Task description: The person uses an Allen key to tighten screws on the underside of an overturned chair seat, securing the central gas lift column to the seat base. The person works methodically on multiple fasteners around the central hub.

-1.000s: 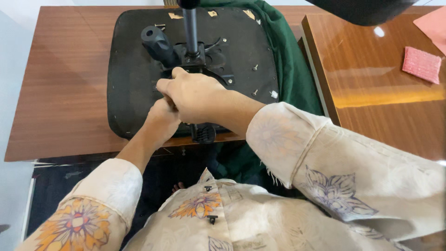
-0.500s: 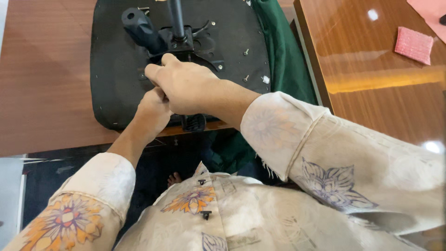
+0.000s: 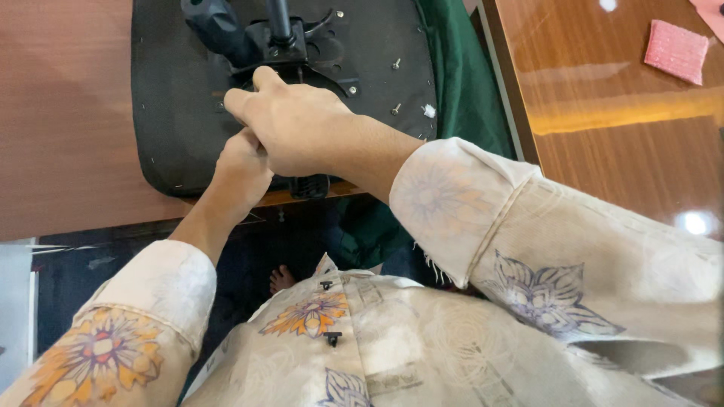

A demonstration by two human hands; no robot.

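An upturned black chair seat [image 3: 170, 113] lies on a brown wooden table [image 3: 64, 113]. Bolted to its underside is a black metal mechanism plate [image 3: 324, 49] with a lever handle [image 3: 215, 26] and a centre post [image 3: 279, 15]. My right hand [image 3: 294, 120] rests at the plate's near edge, fingers curled, thumb touching the plate. My left hand [image 3: 241, 169] is clenched just beneath it and half covered by it. Whatever the two hands grip is hidden. Two screws [image 3: 394, 87] stand in the seat to the right.
A dark green cloth [image 3: 460, 90] hangs between the seat and a glossy wooden table [image 3: 618, 128] on the right, which carries a pink pad [image 3: 676, 51]. A bare foot [image 3: 283, 279] shows on the dark floor below.
The view has dipped and drawn closer, so the seat sits higher in frame. Both hands stay pressed together at the mechanism plate's near edge.
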